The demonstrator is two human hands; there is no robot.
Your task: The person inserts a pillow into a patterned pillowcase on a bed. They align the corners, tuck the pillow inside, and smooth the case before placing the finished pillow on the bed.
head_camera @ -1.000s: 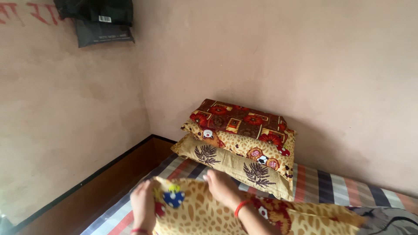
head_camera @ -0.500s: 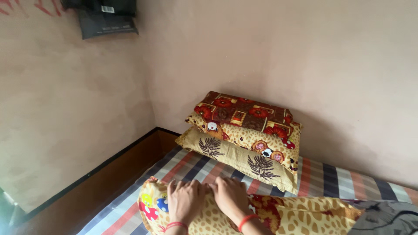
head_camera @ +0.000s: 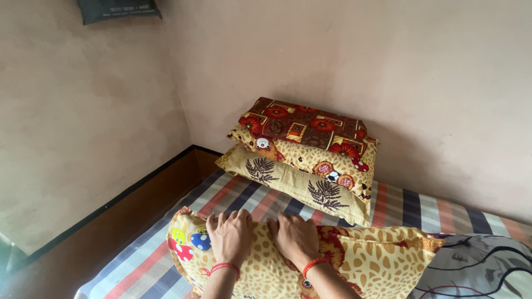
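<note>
At six o'clock on the striped bed (head_camera: 404,207), both hands, left hand (head_camera: 231,237) and right hand (head_camera: 295,238), press flat, fingers spread, on the spotted pillow (head_camera: 360,260); uneven pressure could slide it off the edge.

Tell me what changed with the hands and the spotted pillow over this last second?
The left hand let go of the spotted pillow's raised end; the pillow came down onto the striped sheet. Both hands, the right hand beside the left, now lie flat on top of it, fingers spread. The three stacked pillows by the wall stayed put.
</note>
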